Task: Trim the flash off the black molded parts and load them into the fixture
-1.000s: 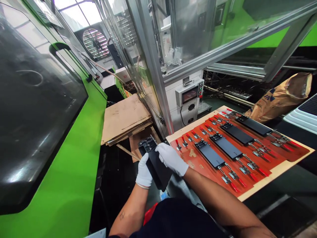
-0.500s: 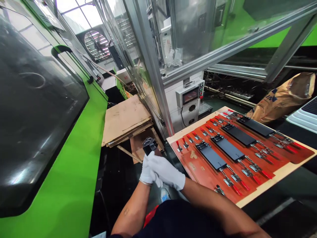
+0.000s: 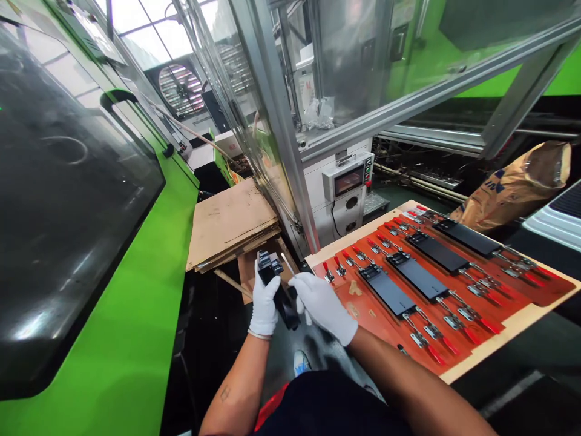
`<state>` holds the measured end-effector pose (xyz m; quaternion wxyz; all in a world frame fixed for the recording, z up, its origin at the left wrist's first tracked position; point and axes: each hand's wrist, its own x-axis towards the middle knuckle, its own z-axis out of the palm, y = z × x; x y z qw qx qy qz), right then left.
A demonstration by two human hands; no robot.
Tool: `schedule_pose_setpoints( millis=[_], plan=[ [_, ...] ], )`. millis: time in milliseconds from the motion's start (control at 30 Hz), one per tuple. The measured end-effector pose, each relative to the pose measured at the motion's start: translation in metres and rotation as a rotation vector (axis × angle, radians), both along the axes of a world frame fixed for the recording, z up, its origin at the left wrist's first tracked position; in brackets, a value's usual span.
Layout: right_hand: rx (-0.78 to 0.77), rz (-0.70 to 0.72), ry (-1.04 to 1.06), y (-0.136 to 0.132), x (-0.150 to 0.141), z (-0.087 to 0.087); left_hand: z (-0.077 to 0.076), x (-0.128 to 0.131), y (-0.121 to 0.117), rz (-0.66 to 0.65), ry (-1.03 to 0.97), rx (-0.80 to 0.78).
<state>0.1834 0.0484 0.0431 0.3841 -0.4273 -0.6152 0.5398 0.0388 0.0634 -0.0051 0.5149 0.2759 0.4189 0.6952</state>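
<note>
My left hand (image 3: pixel 264 303), in a white glove, grips a black plastic part (image 3: pixel 275 284) edge-on in front of me. My right hand (image 3: pixel 323 304), also gloved, is closed beside the part and pinches a thin white stick-like tool (image 3: pixel 287 264) that points up past the part's top. Both hands hover just left of a red-brown fixture board (image 3: pixel 363 306) with several red-handled toggle clamps (image 3: pixel 433 333). Three black parts (image 3: pixel 391 290) lie clamped on the board side by side.
A green moulding machine (image 3: pixel 113 315) with a dark window fills the left. Stacked cardboard sheets (image 3: pixel 229 221) lie beyond my hands. An aluminium-framed guard (image 3: pixel 272 121) and a white control box (image 3: pixel 347 178) stand behind the board. A brown paper sack (image 3: pixel 512 184) leans at the right.
The black part went from lying flat in both hands to being held edge-on in my left hand. My right hand came off it and now shows a thin white tool.
</note>
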Motion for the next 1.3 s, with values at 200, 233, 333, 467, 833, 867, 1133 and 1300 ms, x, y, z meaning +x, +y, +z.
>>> schedule_pose_setpoints(
  millis=[200, 233, 333, 467, 833, 867, 1133, 1300],
  plan=[
    [0.09, -0.004, -0.134, -0.006, 0.02, 0.008, 0.021, -0.011, -0.001, 0.13, 0.535, 0.108],
    [0.086, 0.009, -0.136, -0.007, 0.019, 0.01, 0.024, -0.011, -0.001, 0.14, 0.558, 0.121],
    [0.087, 0.041, -0.135, -0.007, 0.018, 0.015, 0.03, -0.012, -0.001, 0.144, 0.605, 0.17],
    [0.075, 0.061, -0.134, -0.009, 0.02, 0.021, 0.034, -0.011, -0.003, 0.135, 0.624, 0.192],
    [0.031, 0.073, -0.159, -0.016, 0.023, 0.033, 0.035, -0.022, -0.005, 0.197, 0.751, 0.194],
    [0.022, 0.072, -0.156, -0.016, 0.023, 0.034, 0.034, -0.024, -0.004, 0.201, 0.768, 0.197],
    [0.02, 0.148, -0.176, -0.021, 0.021, 0.043, 0.019, -0.036, -0.002, 0.269, 0.955, 0.223],
    [0.26, 0.124, -0.528, -0.022, 0.02, 0.03, 0.016, -0.042, -0.004, 0.299, 1.072, 0.229]
  ],
)
